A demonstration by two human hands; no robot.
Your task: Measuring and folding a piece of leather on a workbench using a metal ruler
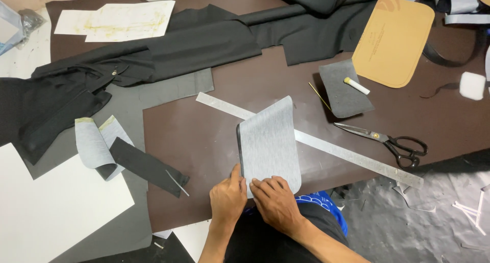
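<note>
Both our hands press down on the near end of a grey fabric piece on the table.

Our left hand (227, 196) lies flat at the lower left corner of the grey fabric piece (269, 143), thumb along its dark left edge, while our right hand (275, 201) rests just beside it, fingers spread over the bottom edge; neither grips anything. The piece lies near the front edge of the brown table (194, 140), its far end crossing over a long metal ruler (347, 156) that runs diagonally beneath it. To the right lie black-handled scissors (390, 140); beyond them, a small dark grey patch (342, 97) with a white chalk stick (356, 86) on it, and a tan cardboard template (393, 41). Black cloth (204, 43) sprawls across the far side.
</note>
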